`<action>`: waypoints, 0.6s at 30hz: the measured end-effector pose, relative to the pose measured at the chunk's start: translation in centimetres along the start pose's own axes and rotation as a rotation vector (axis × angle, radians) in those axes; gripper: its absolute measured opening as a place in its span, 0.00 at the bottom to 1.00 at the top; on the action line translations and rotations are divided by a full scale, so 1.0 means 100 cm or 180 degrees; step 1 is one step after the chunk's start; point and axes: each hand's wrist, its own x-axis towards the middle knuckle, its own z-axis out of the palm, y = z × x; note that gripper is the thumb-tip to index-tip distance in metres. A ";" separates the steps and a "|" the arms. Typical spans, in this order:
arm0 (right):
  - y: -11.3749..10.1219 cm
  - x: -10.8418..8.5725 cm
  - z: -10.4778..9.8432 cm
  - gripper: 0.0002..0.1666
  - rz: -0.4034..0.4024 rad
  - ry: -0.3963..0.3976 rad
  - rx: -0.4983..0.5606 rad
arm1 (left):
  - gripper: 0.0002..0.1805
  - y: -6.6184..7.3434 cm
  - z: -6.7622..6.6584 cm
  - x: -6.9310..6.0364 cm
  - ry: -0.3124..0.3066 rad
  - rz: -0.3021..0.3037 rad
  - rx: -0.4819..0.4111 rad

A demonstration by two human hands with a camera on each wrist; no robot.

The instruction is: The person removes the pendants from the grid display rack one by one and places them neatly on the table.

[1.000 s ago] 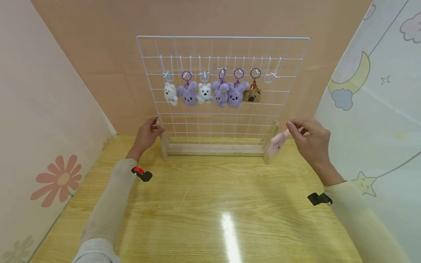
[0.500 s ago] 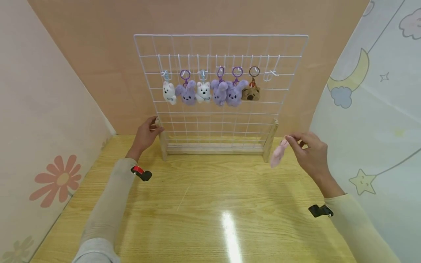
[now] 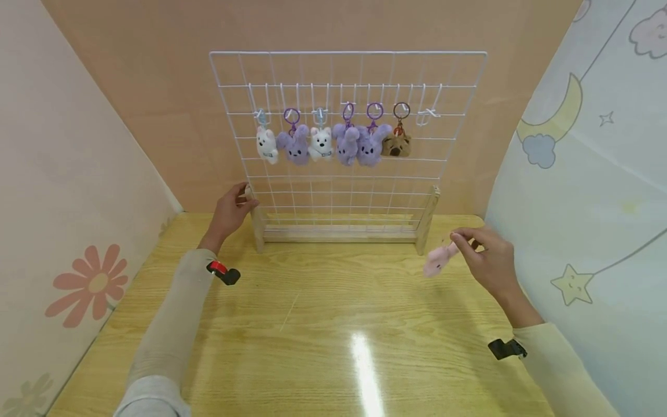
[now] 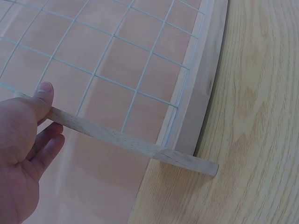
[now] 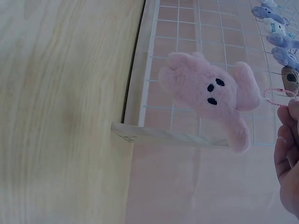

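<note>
My right hand [image 3: 488, 258] pinches the cord of a pink plush rabbit [image 3: 438, 261], which hangs to the right of the rack's right post. In the right wrist view the pink rabbit [image 5: 212, 91] shows its face and ears, with a pink cord loop at my fingertips. My left hand [image 3: 229, 212] grips the top of the left wooden post [image 3: 257, 223], thumb on the near side, as the left wrist view of the post [image 4: 135, 143] also shows. The white wire grid [image 3: 344, 178] stands upright between the two posts.
From the grid's hooks hang two white plush dogs [image 3: 320, 143], several purple plush rabbits [image 3: 297, 146] and one brown plush [image 3: 397, 145]. One hook [image 3: 428, 114] at the right holds no plush. Patterned panels [image 3: 573, 174] flank the wooden table [image 3: 292, 347].
My right hand has moved down and slightly toward me with the pink rabbit, away from the right post. The left hand keeps its grip on the left post.
</note>
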 end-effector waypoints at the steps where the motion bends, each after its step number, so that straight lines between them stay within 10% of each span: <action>1: 0.001 -0.002 0.000 0.09 0.0018 -0.0016 0.0004 | 0.36 0.000 0.000 0.000 -0.0006 -0.0007 -0.0005; 18: 0.011 -0.045 0.004 0.11 0.0206 -0.0278 0.0017 | 0.36 0.000 0.000 0.002 -0.0019 -0.0055 -0.0035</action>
